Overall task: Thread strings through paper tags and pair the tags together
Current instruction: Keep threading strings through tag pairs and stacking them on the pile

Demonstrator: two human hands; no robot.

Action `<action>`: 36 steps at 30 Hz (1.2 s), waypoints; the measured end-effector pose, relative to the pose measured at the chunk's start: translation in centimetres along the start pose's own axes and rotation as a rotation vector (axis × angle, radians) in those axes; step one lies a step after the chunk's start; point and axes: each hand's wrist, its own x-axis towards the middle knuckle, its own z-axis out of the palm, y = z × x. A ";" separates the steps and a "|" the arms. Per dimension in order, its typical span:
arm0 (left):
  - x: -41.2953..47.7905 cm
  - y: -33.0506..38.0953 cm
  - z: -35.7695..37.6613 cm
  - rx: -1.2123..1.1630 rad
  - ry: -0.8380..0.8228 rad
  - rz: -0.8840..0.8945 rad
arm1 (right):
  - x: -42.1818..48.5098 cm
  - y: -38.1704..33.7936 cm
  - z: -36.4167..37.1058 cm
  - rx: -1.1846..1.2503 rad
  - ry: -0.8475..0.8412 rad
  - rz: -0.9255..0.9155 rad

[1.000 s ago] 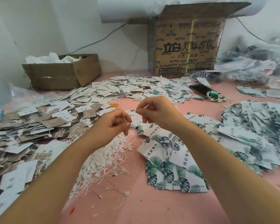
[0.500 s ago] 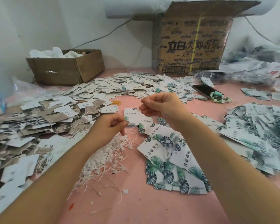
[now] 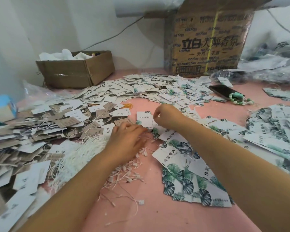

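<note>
White strings (image 3: 84, 148) lie under the left hand (image 3: 126, 141), fingers relaxed on them; the right hand (image 3: 168, 117) curls its fingers, perhaps pinching a tag (image 3: 144, 119) by its edge.

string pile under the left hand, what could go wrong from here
The strings lie tangled, so the left hand may well lift several at once. Leaf-print tags lie close beside them, so a snagged string could drag them askew.
</note>
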 end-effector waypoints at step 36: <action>-0.4 0.6 -0.6 -0.527 0.028 -0.039 | -3.9 -0.7 -0.2 -0.593 -0.002 -0.330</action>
